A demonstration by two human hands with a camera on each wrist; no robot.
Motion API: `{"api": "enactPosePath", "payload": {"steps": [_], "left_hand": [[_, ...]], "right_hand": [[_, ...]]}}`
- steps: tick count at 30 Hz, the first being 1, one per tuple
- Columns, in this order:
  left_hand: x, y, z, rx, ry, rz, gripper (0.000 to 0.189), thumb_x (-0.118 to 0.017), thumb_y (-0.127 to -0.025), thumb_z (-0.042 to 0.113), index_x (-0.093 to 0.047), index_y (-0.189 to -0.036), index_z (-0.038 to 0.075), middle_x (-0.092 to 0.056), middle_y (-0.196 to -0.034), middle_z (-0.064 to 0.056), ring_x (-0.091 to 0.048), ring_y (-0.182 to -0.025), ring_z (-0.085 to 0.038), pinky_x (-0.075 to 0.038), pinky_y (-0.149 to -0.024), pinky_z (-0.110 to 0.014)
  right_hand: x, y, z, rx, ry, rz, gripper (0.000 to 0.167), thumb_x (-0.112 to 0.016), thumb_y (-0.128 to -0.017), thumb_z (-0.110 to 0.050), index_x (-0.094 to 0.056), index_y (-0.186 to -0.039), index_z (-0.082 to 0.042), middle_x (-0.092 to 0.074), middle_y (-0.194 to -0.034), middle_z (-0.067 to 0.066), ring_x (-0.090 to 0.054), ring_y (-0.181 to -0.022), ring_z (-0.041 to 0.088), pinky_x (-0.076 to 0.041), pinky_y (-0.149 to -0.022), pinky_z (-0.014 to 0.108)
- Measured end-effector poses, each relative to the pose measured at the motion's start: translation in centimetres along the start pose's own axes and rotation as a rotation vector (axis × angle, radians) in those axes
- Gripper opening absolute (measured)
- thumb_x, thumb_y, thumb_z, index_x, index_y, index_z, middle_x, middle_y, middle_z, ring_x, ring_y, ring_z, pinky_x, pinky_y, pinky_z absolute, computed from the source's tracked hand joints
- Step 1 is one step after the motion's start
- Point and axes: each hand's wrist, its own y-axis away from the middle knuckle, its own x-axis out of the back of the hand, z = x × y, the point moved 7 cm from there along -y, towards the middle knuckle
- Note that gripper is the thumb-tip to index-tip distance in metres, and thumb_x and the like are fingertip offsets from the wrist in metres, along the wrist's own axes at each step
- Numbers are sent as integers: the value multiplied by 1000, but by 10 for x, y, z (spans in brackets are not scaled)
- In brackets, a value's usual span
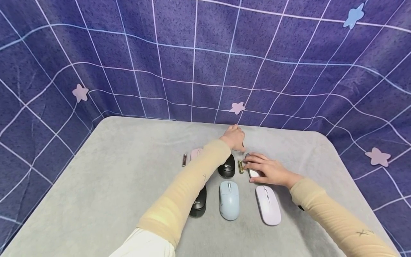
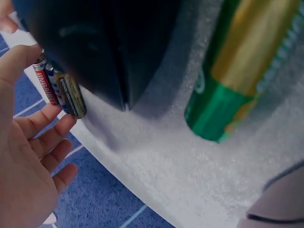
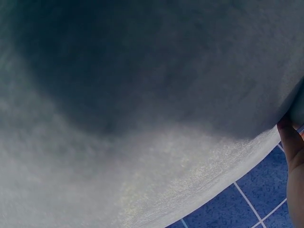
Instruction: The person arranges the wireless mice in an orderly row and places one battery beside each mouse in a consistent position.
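Note:
At the far part of the table, my left hand reaches past a black mouse. In the left wrist view, its thumb and fingers pinch two batteries side by side, a red-and-white battery and a gold-and-dark battery. My right hand lies over a white mouse and grips it, thumb on the near side, fingers across the far end. Much of that mouse is hidden. Between the hands lies a green-and-gold battery. The right wrist view shows mostly blurred table and a digit at its edge.
Nearer stand a light blue mouse, a lilac mouse and another black mouse, partly behind the left sleeve. A pink mouse and a dark battery lie left. A purple curtain hangs behind the grey table.

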Motion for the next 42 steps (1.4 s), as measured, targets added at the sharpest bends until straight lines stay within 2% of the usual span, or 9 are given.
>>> {"api": "enactPosePath", "payload": {"steps": [5,8,17,20,25,29,35,42], "left_hand": [[5,3,-7,2,28,32,45,-60,-78,57,-62,-101,19,-57,-111,1,-41,-108,-18,-32,-94,-32],[10,9,-10,-2,28,32,47,-59,-79,58,-61,-104,18,-57,-111,1,-40,-106,-18,-31,-93,-32],[34,31,-8,-45,18,79,57,-59,-78,59,-59,-115,15,-55,-113,0,-40,-105,-18,-32,-89,-32],[44,41,-6,-64,16,96,58,-60,-78,59,-59,-116,14,-54,-113,0,-40,-105,-18,-32,-89,-33],[60,60,-2,-90,17,127,58,-60,-79,58,-58,-116,13,-54,-114,0,-40,-106,-19,-32,-90,-34],[69,76,-2,-106,12,150,59,-60,-78,59,-58,-116,13,-54,-115,0,-40,-109,-19,-32,-91,-34],[78,98,-7,-122,12,186,55,-59,-79,61,-59,-109,15,-53,-115,0,-39,-114,-20,-31,-94,-35],[91,125,-18,-112,40,241,52,-63,-77,59,-59,-104,15,-53,-112,0,-39,-115,-20,-31,-95,-35]], "right_hand": [[1,-2,-1,1,-4,-13,46,-65,-83,-48,-60,-124,-27,-49,-139,-1,-32,-136,28,-48,-85,53],[2,-2,-3,17,-1,-7,46,-66,-83,-46,-60,-124,-26,-49,-139,1,-33,-136,29,-46,-89,54],[2,-4,-9,74,-29,8,45,-69,-82,-38,-61,-122,-18,-51,-136,9,-35,-133,37,-31,-105,53],[1,-3,-11,90,-13,20,46,-70,-82,-36,-61,-122,-16,-52,-135,10,-37,-130,40,-31,-103,55],[2,-2,-11,72,18,28,47,-69,-82,-41,-62,-123,-18,-53,-135,6,-39,-131,37,-35,-98,60],[3,-1,-12,80,26,41,48,-69,-82,-41,-62,-123,-18,-53,-135,7,-39,-130,37,-31,-101,59],[3,0,-13,126,20,70,48,-71,-80,-37,-63,-121,-14,-55,-133,11,-41,-127,40,-29,-103,55],[3,0,-13,144,4,84,48,-73,-79,-36,-63,-120,-13,-55,-132,12,-41,-127,40,-29,-104,55]]}}
